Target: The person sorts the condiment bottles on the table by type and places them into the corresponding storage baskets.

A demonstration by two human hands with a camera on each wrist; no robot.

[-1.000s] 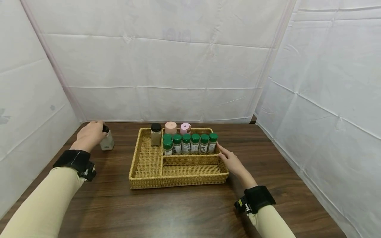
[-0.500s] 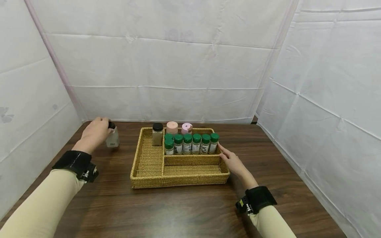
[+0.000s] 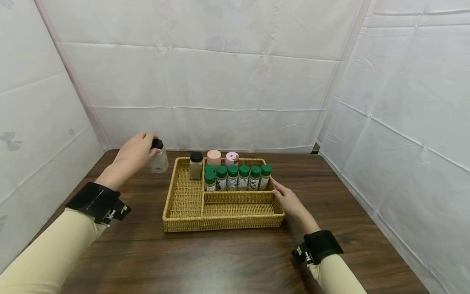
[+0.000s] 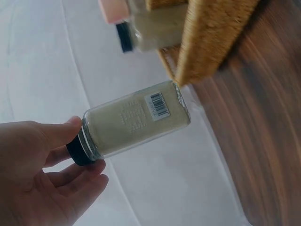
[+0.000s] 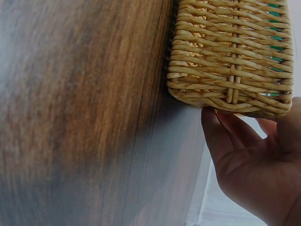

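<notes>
My left hand (image 3: 134, 153) pinches the black cap of a clear glass spice jar (image 3: 159, 160) between thumb and fingers. In the left wrist view the jar (image 4: 136, 120) shows pale powder and a barcode sticker, its base pointing away from the palm. It hangs off the table, left of a woven basket (image 3: 222, 223). My right hand (image 3: 290, 203) rests at the basket's right end; in the right wrist view its fingertips touch the outside of the wicker wall (image 5: 230, 61), fingers fairly straight. Inside the basket, a similar black-capped jar (image 3: 196, 167) stands upright in the left compartment.
Several green-capped spice jars (image 3: 233, 179) fill the basket's back right compartment. Behind them stand a peach-lidded container (image 3: 214, 156) and a lilac-lidded one (image 3: 232, 158). White sheeting (image 3: 220, 81) encloses the dark wooden table (image 3: 227, 261) at the back and sides.
My left hand has lifted the black-capped spice jar off the table and carried it right, toward the basket. My right hand has stayed at the basket's right end.
</notes>
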